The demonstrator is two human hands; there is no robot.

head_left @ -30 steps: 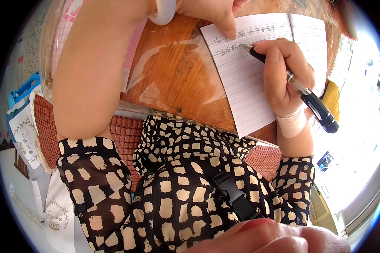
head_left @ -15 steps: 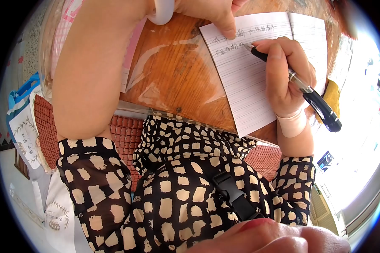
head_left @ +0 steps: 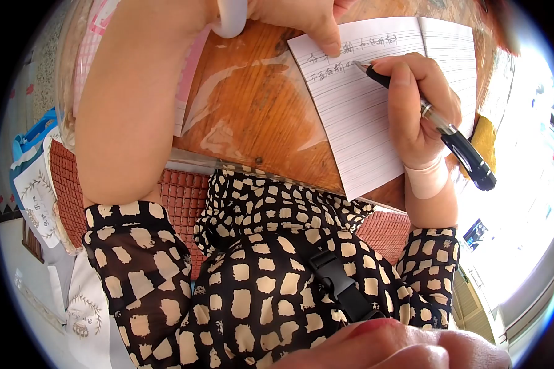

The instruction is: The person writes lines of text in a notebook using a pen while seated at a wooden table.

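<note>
A black pen with a clear barrel [head_left: 434, 116] is gripped in my right hand [head_left: 421, 104], closed around it near the tip. Its point touches a lined sheet of paper [head_left: 369, 141], just after handwritten characters on the second line. My left hand [head_left: 308, 17] is at the top edge of the view, with its thumb stretched out on the paper's upper left corner; its other fingers are mostly cut off. A white bangle [head_left: 231, 18] circles my left wrist.
The paper lies on a wooden table [head_left: 258, 104] under a clear plastic cover. A pink sheet [head_left: 194, 80] is partly behind my left forearm. Something yellow [head_left: 485, 144] shows beyond my right wrist. Red woven seating [head_left: 184, 197] and a printed white bag [head_left: 37, 197] are below.
The pen tip has stayed almost in place, with slightly more writing beside it. The paper and my left hand have shifted very slightly left.
</note>
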